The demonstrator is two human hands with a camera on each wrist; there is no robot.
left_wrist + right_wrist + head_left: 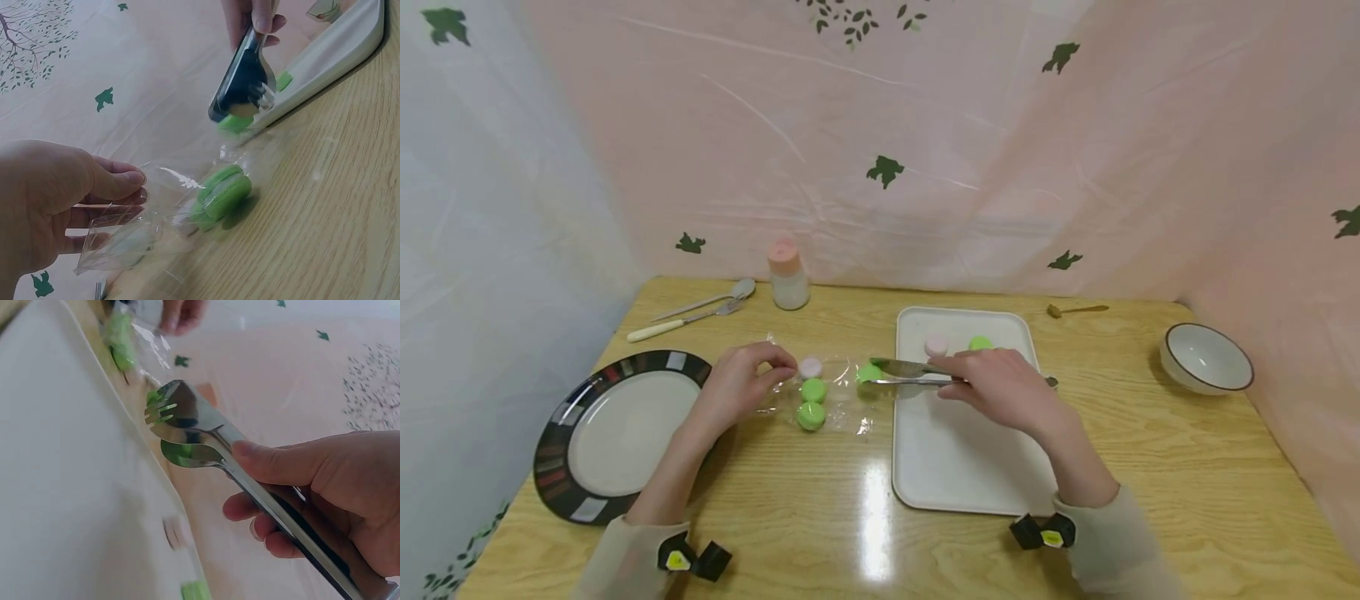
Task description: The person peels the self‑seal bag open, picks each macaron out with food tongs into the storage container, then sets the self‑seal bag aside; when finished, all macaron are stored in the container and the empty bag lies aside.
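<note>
One wooden table (775, 517) bears a white tray (955, 467), a dark-rimmed plate (625, 433) well to its left and, between them, a clear plastic bag (842, 410). At the bag's left end, the left hand (737, 383) pinches its plastic with thumb and fingers; the right hand (1003, 387), above the tray, has its fingers closed round metal tongs (901, 367). One green macaron (870, 374) is at the tongs' tips, near the bag's right end. Three macarons (812, 389) line up in the bag; two smaller-looking macarons (981, 342) lie on the tray.
</note>
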